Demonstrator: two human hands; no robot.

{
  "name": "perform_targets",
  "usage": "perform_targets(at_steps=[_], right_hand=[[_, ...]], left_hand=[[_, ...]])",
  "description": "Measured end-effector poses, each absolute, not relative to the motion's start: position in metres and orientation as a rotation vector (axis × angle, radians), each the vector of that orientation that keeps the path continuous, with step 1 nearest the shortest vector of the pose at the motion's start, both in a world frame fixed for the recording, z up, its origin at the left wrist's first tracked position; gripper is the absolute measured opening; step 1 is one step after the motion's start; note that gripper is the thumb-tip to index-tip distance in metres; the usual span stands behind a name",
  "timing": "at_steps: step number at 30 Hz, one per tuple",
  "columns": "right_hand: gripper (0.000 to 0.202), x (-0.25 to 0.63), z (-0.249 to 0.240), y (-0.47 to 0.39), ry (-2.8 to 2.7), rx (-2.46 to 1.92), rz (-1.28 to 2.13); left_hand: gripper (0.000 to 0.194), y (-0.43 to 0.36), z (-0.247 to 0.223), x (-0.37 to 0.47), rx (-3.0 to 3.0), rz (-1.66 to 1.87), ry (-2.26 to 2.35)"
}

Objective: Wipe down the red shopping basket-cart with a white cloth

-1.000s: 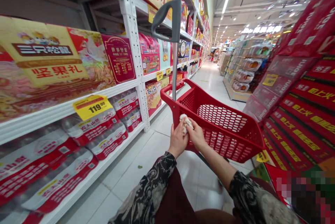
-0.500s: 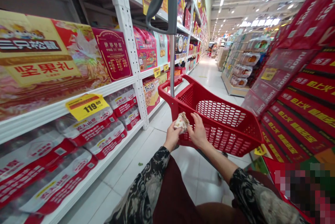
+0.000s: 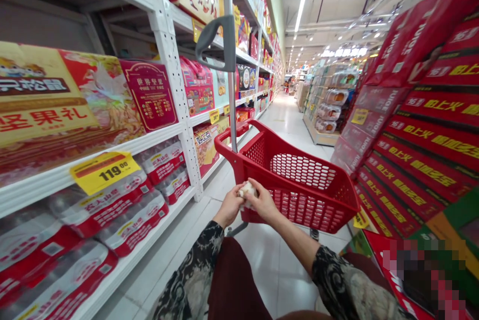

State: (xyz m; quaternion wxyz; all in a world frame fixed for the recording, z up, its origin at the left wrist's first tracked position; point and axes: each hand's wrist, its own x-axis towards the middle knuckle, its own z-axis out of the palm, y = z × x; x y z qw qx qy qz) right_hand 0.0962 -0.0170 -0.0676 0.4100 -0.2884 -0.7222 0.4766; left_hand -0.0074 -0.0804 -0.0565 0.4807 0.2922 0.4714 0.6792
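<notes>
In front of the red shopping cart basket [image 3: 299, 170], my two hands meet around a small crumpled whitish wad [image 3: 247, 190] with brownish flecks. Whether it is cloth, paper or food I cannot tell. Its left side is gripped by my left hand [image 3: 231, 206], fingers curled. From the other side my right hand [image 3: 264, 203] closes on it, with thumb and fingertips pressed to it. Parts of the wad are hidden behind the fingers. A grey looped handle [image 3: 219, 43] tops the metal pole [image 3: 232, 105] at the basket's near left corner.
On the left, white shelving [image 3: 164, 36] holds gift boxes [image 3: 90, 95] above shrink-wrapped bottle packs [image 3: 130, 218]. Stacked red cartons [image 3: 422, 160] lean close on the right. Beyond the cart, a tiled aisle [image 3: 279, 115] runs past another display [image 3: 329, 95].
My right hand has moved in from beside the wad and its fingers have closed on it. The wad is more compact and more covered. The view has shifted slightly.
</notes>
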Motion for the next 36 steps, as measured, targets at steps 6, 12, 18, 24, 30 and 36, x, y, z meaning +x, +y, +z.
perform_targets(at_steps=[6,12,18,24,30,36], right_hand=[[0.06,0.105,-0.055,-0.017,-1.493,-0.765,1.485],[0.058,0.123,-0.041,-0.023,-1.789,-0.822,0.992],[0.067,0.13,-0.042,-0.034,-2.61,-0.426,0.083],[0.048,0.118,-0.071,-0.015,-2.612,-0.194,-0.297],[0.036,0.097,-0.045,0.005,-2.603,-0.12,-0.281],[0.035,0.054,-0.004,0.028,-2.487,-0.167,-0.275]], left_hand=[[0.041,-0.077,-0.057,0.005,0.755,1.726,1.303],[0.041,-0.077,-0.059,0.014,0.654,1.661,1.215],[0.039,-0.076,-0.056,-0.004,0.589,1.651,1.281],[0.023,-0.085,-0.053,-0.027,0.536,1.483,1.247],[0.022,-0.082,-0.057,-0.041,0.512,1.554,1.322],[0.049,-0.076,-0.072,-0.049,0.702,1.628,1.938]])
